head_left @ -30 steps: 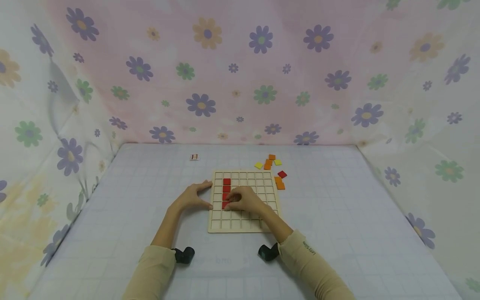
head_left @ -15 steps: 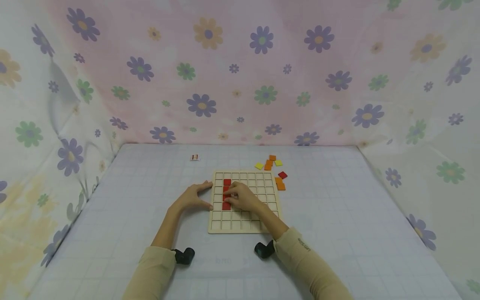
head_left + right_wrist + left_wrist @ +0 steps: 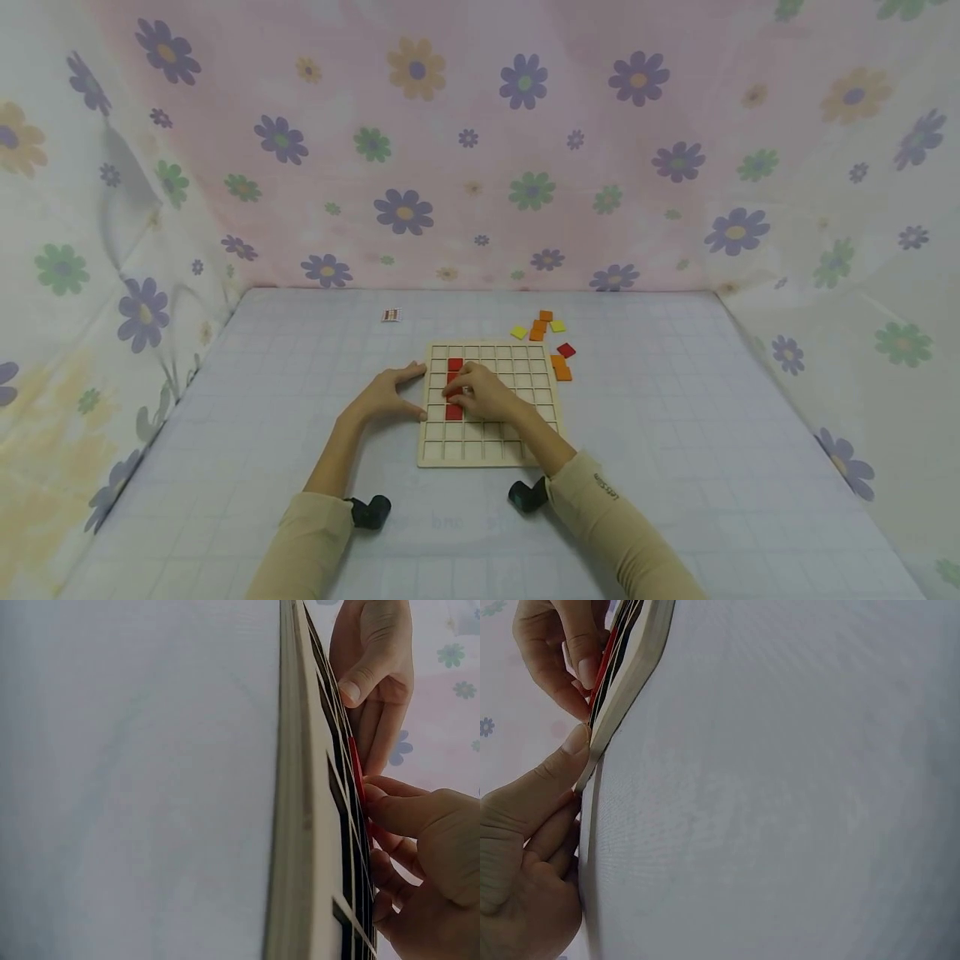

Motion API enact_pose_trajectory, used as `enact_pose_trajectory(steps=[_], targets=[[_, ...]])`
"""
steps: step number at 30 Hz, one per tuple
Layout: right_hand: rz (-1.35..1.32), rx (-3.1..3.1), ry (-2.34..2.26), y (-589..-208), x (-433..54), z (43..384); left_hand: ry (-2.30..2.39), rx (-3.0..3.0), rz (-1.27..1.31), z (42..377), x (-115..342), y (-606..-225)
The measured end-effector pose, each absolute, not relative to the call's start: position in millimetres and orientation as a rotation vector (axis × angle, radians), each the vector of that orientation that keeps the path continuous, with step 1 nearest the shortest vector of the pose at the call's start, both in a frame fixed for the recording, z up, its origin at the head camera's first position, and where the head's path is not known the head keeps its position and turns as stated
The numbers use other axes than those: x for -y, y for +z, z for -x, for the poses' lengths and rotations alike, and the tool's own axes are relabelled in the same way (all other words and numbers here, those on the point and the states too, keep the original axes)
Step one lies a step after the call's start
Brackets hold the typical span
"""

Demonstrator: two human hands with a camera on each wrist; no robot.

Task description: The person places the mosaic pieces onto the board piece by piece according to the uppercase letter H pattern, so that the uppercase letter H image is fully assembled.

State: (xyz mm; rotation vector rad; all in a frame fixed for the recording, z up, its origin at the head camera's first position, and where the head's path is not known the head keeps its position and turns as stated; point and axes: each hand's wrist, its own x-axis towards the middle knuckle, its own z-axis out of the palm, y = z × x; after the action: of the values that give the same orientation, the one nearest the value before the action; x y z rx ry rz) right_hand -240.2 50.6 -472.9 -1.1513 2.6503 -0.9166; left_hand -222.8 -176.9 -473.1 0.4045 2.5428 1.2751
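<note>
A square wooden grid board (image 3: 435, 450) lies on the table, with a column of several red square tiles (image 3: 453, 412) set in its left part. My left hand (image 3: 382, 395) is spread at the board's left edge, thumb and fingertips touching the rim. Over the column, my right hand (image 3: 491, 396) has its thumb and bent fingers down at a red tile around the middle, covering much of it. The right wrist view shows these fingertips right at the red tile's edge (image 3: 356, 765). In the left wrist view, the left thumb (image 3: 576, 742) meets the board's rim.
Loose orange tiles (image 3: 562, 373), yellow tiles (image 3: 519, 332) and a red tile (image 3: 566, 350) lie beyond the board's upper right corner. A small printed card (image 3: 392, 315) is farther back on the left. Flowered cloth (image 3: 480, 167) hangs behind and at both sides.
My right hand has shifted slightly away from me along the red column, uncovering the nearest tile. The left hand stays at the board's edge.
</note>
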Motion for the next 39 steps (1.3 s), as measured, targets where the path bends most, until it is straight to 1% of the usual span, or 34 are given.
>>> enact_pose_trajectory(steps=[7, 12, 18, 21, 30, 35, 39], targets=[[1.006, -2.600, -1.089, -472, -61, 242, 1.273, -2.544, -0.383, 223, 175, -472], [0.952, -2.613, -1.163, -473, -75, 241, 1.263, -2.554, -0.366, 223, 174, -473], [0.911, -2.681, -1.358, -471, -107, 248, 1.249, -2.564, -0.376, 224, 175, -475], [0.796, -2.755, -1.436, -470, -129, 259, 1.258, -2.563, -0.375, 224, 175, -475], [0.497, -2.963, -1.435, -471, -191, 283, 1.246, -2.560, -0.371, 227, 176, -476], [0.294, -2.943, -1.350, -478, -213, 289, 1.243, -2.565, -0.386, 227, 176, -476], [0.256, -2.904, -1.324, -483, -220, 292, 1.256, -2.559, -0.406, 226, 177, -475]])
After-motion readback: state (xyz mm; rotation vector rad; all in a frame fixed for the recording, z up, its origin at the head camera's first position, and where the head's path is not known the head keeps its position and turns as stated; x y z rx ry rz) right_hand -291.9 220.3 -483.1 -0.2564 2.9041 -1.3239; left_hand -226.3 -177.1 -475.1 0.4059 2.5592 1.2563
